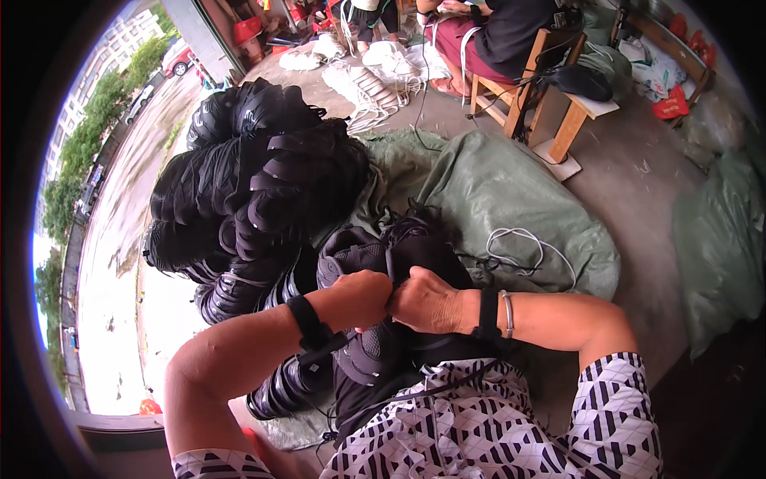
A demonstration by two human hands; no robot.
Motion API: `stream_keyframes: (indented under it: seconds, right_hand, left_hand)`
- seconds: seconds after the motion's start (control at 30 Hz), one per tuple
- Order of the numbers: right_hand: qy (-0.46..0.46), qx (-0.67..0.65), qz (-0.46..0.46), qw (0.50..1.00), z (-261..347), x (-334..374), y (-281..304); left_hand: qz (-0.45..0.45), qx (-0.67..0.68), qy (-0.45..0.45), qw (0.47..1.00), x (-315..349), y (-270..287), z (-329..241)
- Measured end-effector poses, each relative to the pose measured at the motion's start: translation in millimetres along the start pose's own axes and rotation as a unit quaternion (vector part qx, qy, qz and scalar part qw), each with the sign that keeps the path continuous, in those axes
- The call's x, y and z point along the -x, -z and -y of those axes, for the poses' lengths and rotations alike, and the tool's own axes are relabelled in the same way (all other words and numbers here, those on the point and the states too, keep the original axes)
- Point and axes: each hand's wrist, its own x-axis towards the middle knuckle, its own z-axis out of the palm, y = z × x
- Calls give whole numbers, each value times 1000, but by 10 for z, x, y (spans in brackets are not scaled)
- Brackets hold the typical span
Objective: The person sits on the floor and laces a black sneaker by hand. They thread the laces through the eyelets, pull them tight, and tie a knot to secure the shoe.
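Observation:
Over my lap, my left hand (363, 298) and my right hand (427, 302) meet knuckle to knuckle, both with fingers closed. What they pinch is hidden behind the fingers. Beneath and around them lie black pieces with grey mesh (369, 351), which look like shoe uppers. A tangle of black cords (411, 227) sits just beyond my hands. To the left rises a large heap of nested black bundles (247, 168) of similar pieces. Each of my wrists wears a black band, and a silver bangle (508, 314) circles my right forearm.
A green woven sack (519, 207) spreads ahead, with a loop of white cord (531, 239) on it. Beyond it, another person (511, 40) sits on a wooden chair (519, 88) near white bundles (371, 84). More green sacking (722, 239) stands at the right.

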Motion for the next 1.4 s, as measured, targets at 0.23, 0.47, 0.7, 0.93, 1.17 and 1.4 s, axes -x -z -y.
stream_keyframes:
  seconds: [0.23,0.47,0.7,0.93,1.17,1.4]
  right_hand:
    - [6,15,-38,999,-37,-2,-44]
    - [34,-89,-60,994,-118,40,17]
    - [63,-20,-51,996,-147,126,-17]
    - [-132,-296,-40,945,-160,-146,302]
    - [-213,-798,-51,561,-189,-265,139]
    - [-475,-640,-433,421,-1454,1300,839]
  left_hand:
    - [76,25,22,997,-72,120,-1]
    - [82,66,18,994,-121,100,97]
    - [-175,14,-74,982,-57,-80,164]
    - [-365,459,-67,807,701,225,367]
    - [-508,471,-36,721,305,-649,391]
    - [-548,398,24,735,291,-1456,380]
